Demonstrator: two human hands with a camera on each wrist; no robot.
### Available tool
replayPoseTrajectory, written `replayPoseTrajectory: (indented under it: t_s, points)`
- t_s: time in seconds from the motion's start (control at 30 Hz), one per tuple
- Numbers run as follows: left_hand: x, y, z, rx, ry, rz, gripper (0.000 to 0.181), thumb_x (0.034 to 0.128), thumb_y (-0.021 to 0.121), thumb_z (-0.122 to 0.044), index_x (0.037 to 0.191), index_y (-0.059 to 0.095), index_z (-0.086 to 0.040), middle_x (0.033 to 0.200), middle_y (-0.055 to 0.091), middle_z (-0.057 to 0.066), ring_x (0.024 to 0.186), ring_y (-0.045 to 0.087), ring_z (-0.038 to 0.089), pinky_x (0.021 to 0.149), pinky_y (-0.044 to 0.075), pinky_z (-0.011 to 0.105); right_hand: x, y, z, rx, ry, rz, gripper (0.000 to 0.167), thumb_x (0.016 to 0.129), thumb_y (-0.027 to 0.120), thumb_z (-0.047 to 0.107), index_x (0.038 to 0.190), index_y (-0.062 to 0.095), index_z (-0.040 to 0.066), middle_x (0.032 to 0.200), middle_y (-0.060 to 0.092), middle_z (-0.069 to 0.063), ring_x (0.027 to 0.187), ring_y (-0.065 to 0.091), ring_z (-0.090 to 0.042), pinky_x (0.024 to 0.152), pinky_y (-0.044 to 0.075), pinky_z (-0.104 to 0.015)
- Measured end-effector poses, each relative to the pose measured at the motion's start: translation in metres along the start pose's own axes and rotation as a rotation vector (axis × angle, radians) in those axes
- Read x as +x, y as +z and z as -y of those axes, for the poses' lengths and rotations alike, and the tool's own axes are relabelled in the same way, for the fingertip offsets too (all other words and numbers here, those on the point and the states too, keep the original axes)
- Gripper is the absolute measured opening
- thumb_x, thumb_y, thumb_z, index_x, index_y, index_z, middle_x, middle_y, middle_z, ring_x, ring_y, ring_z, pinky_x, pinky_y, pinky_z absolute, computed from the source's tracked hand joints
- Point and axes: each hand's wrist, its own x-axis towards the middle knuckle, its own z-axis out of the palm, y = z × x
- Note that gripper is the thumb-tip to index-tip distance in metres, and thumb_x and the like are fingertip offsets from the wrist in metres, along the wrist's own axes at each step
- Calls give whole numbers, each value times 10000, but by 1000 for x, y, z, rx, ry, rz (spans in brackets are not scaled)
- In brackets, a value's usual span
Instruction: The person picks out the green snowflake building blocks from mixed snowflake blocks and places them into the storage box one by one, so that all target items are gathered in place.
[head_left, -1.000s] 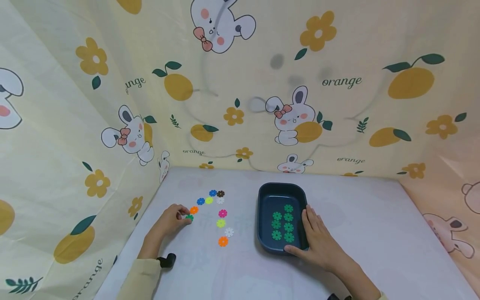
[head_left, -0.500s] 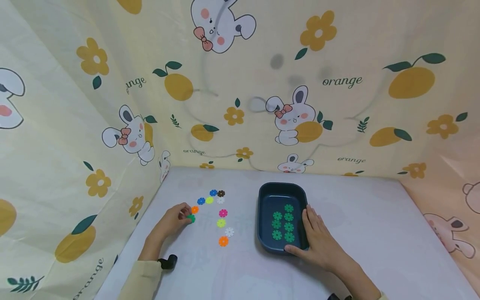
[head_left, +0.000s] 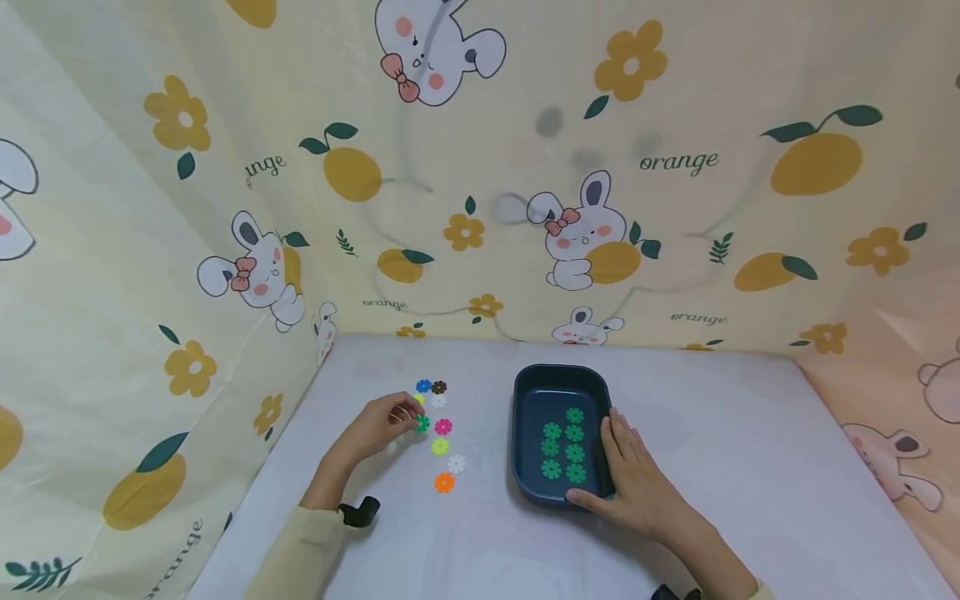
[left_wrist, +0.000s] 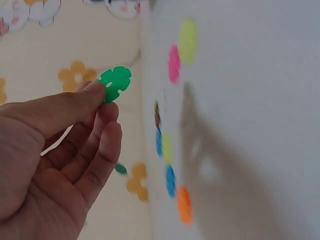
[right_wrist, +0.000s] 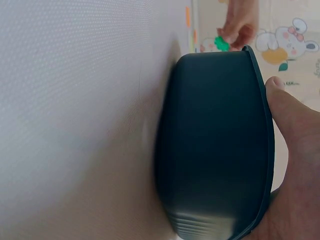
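Note:
My left hand (head_left: 381, 427) is raised above the left part of the table. It pinches a green notched building disc (left_wrist: 118, 81) between thumb and fingertips, clear of the surface in the left wrist view. Right of it lie a pink disc (head_left: 443, 427), a yellow-green disc (head_left: 440, 447), a white disc (head_left: 456, 464) and an orange disc (head_left: 445, 482). A dark blue tray (head_left: 561, 398) holds several green discs (head_left: 574, 433) in two rows. Along the tray's right side my right hand (head_left: 641, 487) rests with straight fingers, its thumb at the near rim.
Beyond the left hand are a blue disc (head_left: 423, 386), a brown disc (head_left: 438, 387) and another white disc (head_left: 438, 401). The hand partly covers others there. A printed cloth (head_left: 517, 275) hangs behind and beside the white table (head_left: 720, 467).
My left hand has lifted the green disc from the table's left side and carried it rightward, near the pink disc. The right hand has stayed against the tray.

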Motion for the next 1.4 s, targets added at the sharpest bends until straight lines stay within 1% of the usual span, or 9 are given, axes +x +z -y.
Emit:
replayPoseTrajectory:
  t_s: [0.1, 0.23, 0.4, 0.57, 0.67, 0.83, 1.1, 1.23, 1.4]
  points:
    - [10, 4, -16, -3, 64, 28, 115, 1010, 759, -107, 1117, 730, -139, 1046, 717, -41, 975, 656, 158, 938, 584, 389, 0, 0, 1, 1, 1, 0, 1327, 853, 683, 824, 1671, 157, -79, 1778, 23, -249, 1642, 71, -440, 1297, 154, -618]
    - [27, 10, -37, 2, 137, 65, 116, 1022, 749, -123, 1129, 727, -162, 1065, 717, -51, 979, 654, 153, 928, 583, 357, 0, -1, 2, -2, 0, -3, 1324, 853, 691, 815, 1670, 160, -81, 1778, 28, -250, 1644, 70, -435, 1291, 162, -630]
    - [48, 18, -63, 9, 203, 108, 125, 1033, 739, -137, 1147, 725, -185, 1062, 713, -77, 977, 648, 135, 912, 566, 305, -1, 0, 1, -13, -8, -5, 1323, 855, 683, 822, 1666, 167, -86, 1774, 37, -260, 1643, 74, -440, 1292, 167, -627]
    - [69, 28, -88, 10, 279, 149, 129, 1037, 732, -126, 1161, 722, -157, 1078, 724, -59, 1005, 671, 134, 937, 573, 306, -1, 0, 0, -19, -12, -9, 1322, 854, 676, 829, 1663, 177, -90, 1774, 44, -259, 1640, 85, -445, 1291, 171, -625]
    - [81, 35, -101, 9, 299, 175, 132, 1036, 734, -129, 1166, 721, -151, 1083, 726, -47, 1005, 677, 143, 925, 582, 301, -1, 0, 0, -26, -11, -12, 1316, 856, 675, 827, 1661, 187, -92, 1774, 53, -259, 1639, 92, -446, 1290, 172, -629]
    - [98, 48, -120, 13, 287, 221, 143, 1040, 737, -166, 1182, 726, -171, 1094, 721, -43, 980, 663, 147, 859, 582, 272, -1, -1, 0, -43, -9, -12, 1317, 852, 667, 837, 1655, 204, -98, 1770, 69, -265, 1635, 107, -453, 1287, 169, -638]
    - [121, 76, -143, 23, 333, 292, 121, 1039, 725, -108, 1159, 727, -117, 1068, 728, -5, 949, 656, 135, 869, 562, 237, -2, -2, 1, -57, -15, -16, 1311, 856, 669, 830, 1649, 211, -107, 1765, 83, -275, 1632, 119, -457, 1289, 157, -639]
    - [132, 89, -145, 53, 352, 318, 121, 1033, 726, -82, 1152, 737, -103, 1053, 736, 5, 937, 644, 107, 871, 547, 220, -2, -1, 1, -44, -19, -15, 1304, 860, 675, 821, 1648, 214, -109, 1764, 83, -278, 1634, 113, -456, 1290, 158, -636]
    - [141, 102, -143, 97, 350, 344, 123, 1029, 731, -80, 1144, 749, -118, 1038, 727, -12, 934, 631, 95, 860, 530, 208, -3, -1, 2, -29, -22, -16, 1289, 867, 686, 803, 1647, 217, -110, 1763, 81, -283, 1632, 108, -464, 1287, 162, -640]
